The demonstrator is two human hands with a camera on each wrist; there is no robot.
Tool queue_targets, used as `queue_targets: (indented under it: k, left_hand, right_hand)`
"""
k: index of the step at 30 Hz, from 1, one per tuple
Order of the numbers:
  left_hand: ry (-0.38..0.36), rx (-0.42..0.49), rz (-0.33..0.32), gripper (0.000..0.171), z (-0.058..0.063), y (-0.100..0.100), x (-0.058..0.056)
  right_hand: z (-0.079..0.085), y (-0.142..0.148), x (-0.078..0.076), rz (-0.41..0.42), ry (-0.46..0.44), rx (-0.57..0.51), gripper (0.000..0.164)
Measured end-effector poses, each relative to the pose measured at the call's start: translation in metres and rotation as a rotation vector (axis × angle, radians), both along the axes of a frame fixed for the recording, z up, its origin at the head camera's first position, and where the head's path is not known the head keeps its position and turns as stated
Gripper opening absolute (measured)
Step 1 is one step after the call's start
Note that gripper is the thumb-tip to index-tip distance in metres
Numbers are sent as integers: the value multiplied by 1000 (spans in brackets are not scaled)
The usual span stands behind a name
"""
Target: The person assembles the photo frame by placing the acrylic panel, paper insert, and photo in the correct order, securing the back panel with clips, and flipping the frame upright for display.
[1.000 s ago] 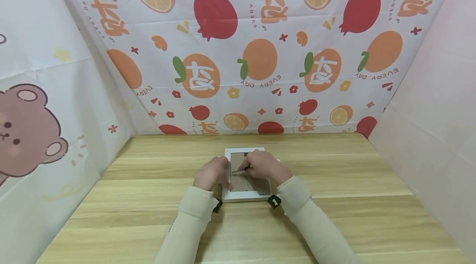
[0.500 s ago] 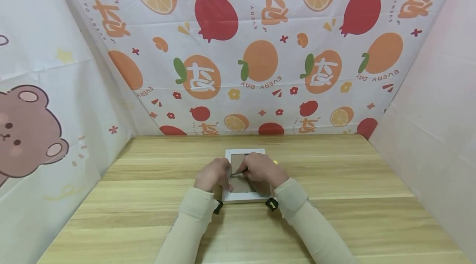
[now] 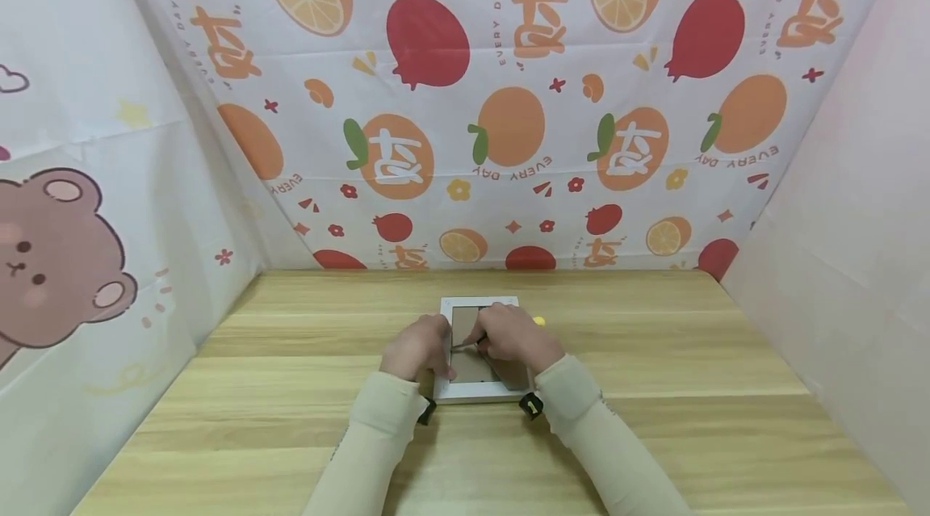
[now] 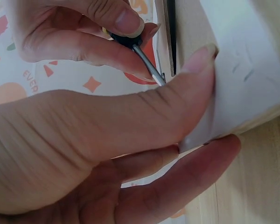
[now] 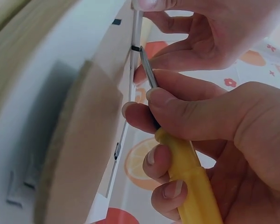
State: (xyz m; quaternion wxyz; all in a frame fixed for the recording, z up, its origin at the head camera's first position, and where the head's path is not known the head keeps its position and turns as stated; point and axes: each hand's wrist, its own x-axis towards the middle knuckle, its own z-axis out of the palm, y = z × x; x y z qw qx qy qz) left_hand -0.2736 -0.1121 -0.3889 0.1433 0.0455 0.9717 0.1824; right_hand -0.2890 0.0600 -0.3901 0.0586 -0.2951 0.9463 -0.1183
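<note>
A white picture frame (image 3: 479,392) lies on the table, its brown backing board (image 3: 465,369) facing up. My left hand (image 3: 416,348) grips the frame's left side, with the thumb on top and fingers beneath the outer edge in the left wrist view. My right hand (image 3: 511,333) holds a yellow-handled screwdriver (image 5: 184,163), thumb and forefinger near the base of its shaft. The screwdriver's tip is right at a small dark tab (image 5: 136,48) on the frame's inner left edge. Another tab (image 5: 116,151) shows further along the edge. In the head view the right hand hides part of the board.
The wooden table (image 3: 291,419) extends around the frame on all sides. A fruit-print cloth (image 3: 508,128) hangs behind it, with pale cloth walls at left and right. Black wrist devices (image 3: 531,405) sit close to the frame's near corners.
The right hand has moved slightly left, bringing the screwdriver's tip to the frame's inner left edge. The left hand keeps its grip. The head view has tilted up a little.
</note>
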Motion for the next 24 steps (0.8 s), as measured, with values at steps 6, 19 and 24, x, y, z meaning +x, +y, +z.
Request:
queue_targets:
  k: [6, 19, 24]
  left_hand:
    - [-5, -3, 4, 54, -1, 1, -1]
    - [-12, -20, -1, 51, 0, 2, -2]
    - [-14, -33, -13, 53, 1, 2, -1]
  right_hand:
    - [-3, 1, -1, -17, -19, -32, 30]
    - [-1, 0, 1, -31, -29, -36, 30]
    - [-3, -1, 0, -20, 1, -31, 29]
